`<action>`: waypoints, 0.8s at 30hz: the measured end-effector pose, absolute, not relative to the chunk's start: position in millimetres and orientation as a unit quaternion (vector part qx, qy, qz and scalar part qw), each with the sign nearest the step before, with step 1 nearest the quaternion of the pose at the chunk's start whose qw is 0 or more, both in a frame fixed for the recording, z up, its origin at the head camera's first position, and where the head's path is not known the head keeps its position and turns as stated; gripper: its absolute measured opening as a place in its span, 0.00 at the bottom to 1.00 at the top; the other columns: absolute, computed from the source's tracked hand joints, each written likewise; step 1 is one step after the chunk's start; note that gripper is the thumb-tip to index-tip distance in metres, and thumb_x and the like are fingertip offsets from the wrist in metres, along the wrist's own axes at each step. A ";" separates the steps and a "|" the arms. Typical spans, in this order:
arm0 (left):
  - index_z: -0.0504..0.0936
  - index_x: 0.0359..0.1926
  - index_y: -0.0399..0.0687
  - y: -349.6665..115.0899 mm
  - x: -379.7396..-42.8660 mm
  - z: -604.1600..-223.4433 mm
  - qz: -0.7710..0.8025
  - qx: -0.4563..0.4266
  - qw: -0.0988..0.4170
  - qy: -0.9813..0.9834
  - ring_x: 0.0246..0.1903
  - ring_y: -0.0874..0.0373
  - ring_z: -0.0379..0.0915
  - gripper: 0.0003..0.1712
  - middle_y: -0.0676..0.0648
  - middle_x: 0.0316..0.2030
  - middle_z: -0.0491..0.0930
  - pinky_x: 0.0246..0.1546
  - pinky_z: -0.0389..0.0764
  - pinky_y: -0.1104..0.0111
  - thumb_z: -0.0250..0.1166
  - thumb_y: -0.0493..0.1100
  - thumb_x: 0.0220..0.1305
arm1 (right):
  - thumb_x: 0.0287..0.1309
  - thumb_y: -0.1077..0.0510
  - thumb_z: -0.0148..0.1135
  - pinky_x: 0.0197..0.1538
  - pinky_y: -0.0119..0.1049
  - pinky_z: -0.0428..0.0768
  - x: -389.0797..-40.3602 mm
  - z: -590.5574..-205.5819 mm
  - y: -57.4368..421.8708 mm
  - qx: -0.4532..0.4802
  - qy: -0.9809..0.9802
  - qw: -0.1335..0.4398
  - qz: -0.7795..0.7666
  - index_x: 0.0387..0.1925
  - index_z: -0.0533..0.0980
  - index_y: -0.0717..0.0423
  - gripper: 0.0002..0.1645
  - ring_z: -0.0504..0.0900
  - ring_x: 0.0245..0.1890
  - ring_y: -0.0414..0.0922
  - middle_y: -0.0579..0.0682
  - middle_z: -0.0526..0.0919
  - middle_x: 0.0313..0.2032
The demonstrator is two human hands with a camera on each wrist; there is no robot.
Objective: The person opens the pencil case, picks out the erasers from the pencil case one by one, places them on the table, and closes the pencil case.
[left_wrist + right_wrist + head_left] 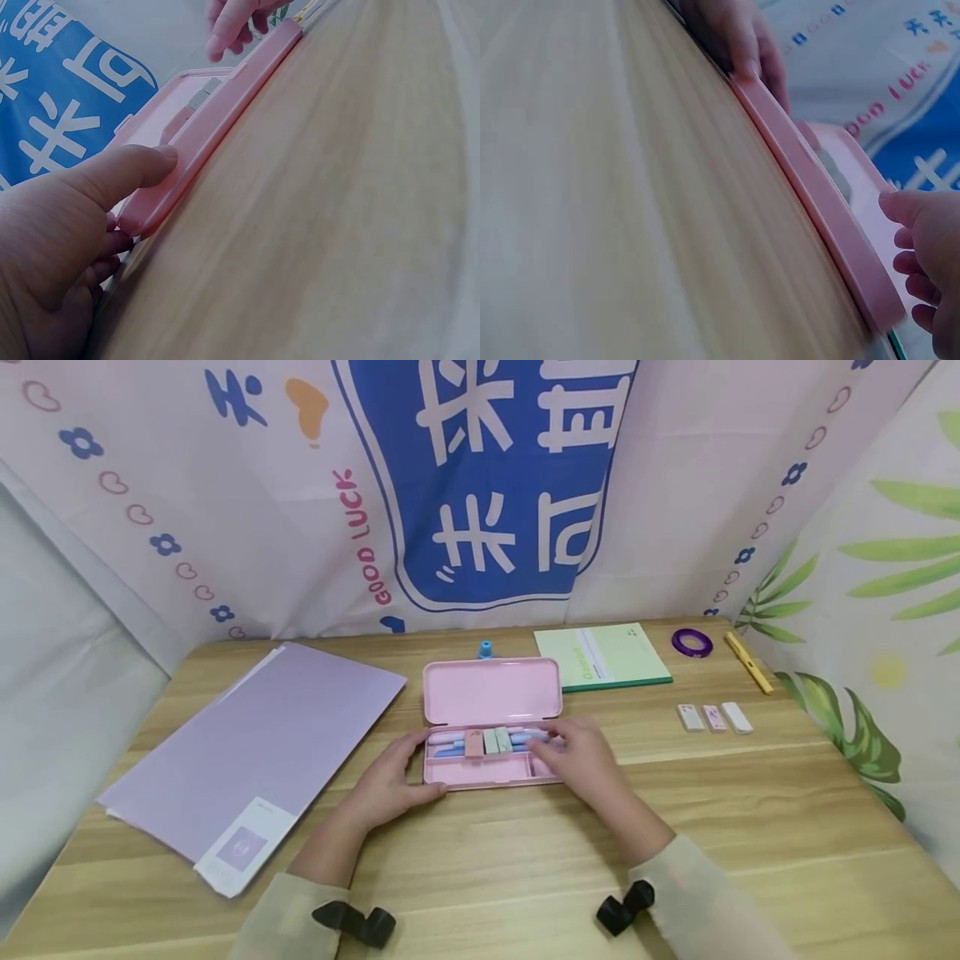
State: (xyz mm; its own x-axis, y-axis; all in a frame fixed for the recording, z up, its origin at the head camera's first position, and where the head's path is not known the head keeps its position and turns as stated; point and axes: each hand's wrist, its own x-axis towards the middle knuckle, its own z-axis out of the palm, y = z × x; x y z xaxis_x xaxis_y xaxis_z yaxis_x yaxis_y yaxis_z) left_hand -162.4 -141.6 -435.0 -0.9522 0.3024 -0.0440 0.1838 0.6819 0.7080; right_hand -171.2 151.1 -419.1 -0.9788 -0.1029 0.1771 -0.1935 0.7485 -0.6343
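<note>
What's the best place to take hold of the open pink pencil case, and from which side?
Probably the left and right short ends of the pink pencil case, coming from the sides: it lies flat, wider than deep, and its open lid extends behind. The left hand grips the left end.

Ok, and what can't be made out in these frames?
Head: right ends of some pens in the pencil case, covered by the right hand.
Head: lower part of the blue item, behind the raised lid.
Head: fine print on the white label, too small.
Left wrist: part of the left hand, behind the case's end.
Right wrist: part of the right hand, cut off by the right edge.
</note>
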 end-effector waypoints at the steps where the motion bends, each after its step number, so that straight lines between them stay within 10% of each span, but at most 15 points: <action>1: 0.58 0.74 0.42 -141.4 -162.4 -434.8 0.376 0.134 0.079 0.914 0.72 0.38 0.53 0.54 0.36 0.72 0.60 0.72 0.58 0.45 0.73 0.58 0.53 | 0.56 0.46 0.70 0.52 0.47 0.78 -171.2 -419.4 144.5 0.089 -0.931 0.064 0.348 0.49 0.83 0.54 0.22 0.78 0.48 0.50 0.53 0.85 0.44; 24: 0.58 0.74 0.44 -140.5 -160.6 -432.0 0.370 0.128 0.084 0.916 0.73 0.37 0.53 0.54 0.35 0.73 0.58 0.72 0.58 0.45 0.74 0.58 0.53 | 0.54 0.53 0.71 0.60 0.47 0.75 -174.5 -422.2 115.4 0.114 -0.936 0.058 0.326 0.49 0.84 0.58 0.21 0.79 0.53 0.52 0.54 0.87 0.47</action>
State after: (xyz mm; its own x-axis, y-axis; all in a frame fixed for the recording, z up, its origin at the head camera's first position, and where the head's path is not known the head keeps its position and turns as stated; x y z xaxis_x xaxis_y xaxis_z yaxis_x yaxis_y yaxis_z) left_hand -160.6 -140.5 -432.0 -0.9532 0.2966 -0.0596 0.1720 0.6933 0.6998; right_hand -174.5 115.4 -422.2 -0.9670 -0.1764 0.1836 -0.2523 0.7608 -0.5980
